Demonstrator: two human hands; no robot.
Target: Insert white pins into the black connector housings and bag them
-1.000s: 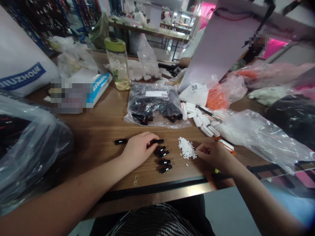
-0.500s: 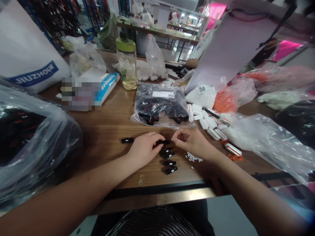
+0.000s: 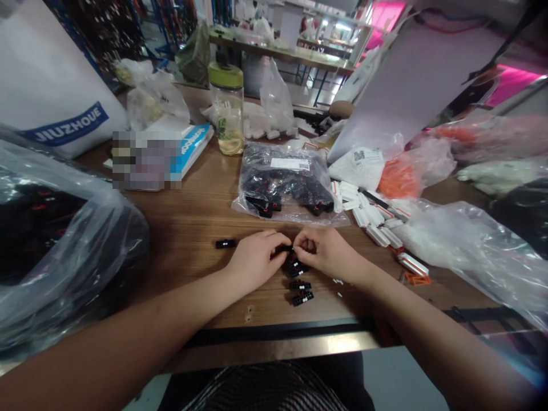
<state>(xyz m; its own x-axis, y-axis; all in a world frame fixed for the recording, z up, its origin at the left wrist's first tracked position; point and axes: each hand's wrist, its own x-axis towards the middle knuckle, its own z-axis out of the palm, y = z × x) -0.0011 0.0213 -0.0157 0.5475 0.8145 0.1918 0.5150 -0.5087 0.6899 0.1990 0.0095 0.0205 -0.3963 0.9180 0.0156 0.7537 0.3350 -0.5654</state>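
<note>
My left hand [image 3: 259, 257] pinches a small black plastic part [image 3: 281, 249] just above the table. My right hand [image 3: 319, 246] is closed at that part's right end, fingertips pressed together; a tiny white piece seems to be between them, mostly hidden. Below the hands lie several black plastic parts with red bits and white dots, among them a nearer one [image 3: 303, 298] and one above it [image 3: 299, 285]. Left of my left hand is another black part [image 3: 225, 244] with white dots. Tiny white pieces [image 3: 338, 281] lie under my right forearm, which covers some of them.
A clear bag of black parts [image 3: 285, 177] lies beyond my hands. White rectangular pieces [image 3: 372, 216] and plastic bags [image 3: 471, 245] fill the right. An open bag of black parts [image 3: 128, 222] stands left. A green-lidded bottle [image 3: 226, 108] and a blue-edged booklet [image 3: 190, 148] are behind.
My right hand has moved left, from a gap beside the held black part to its right end. My left hand keeps its hold. The whole view has shifted slightly.
</note>
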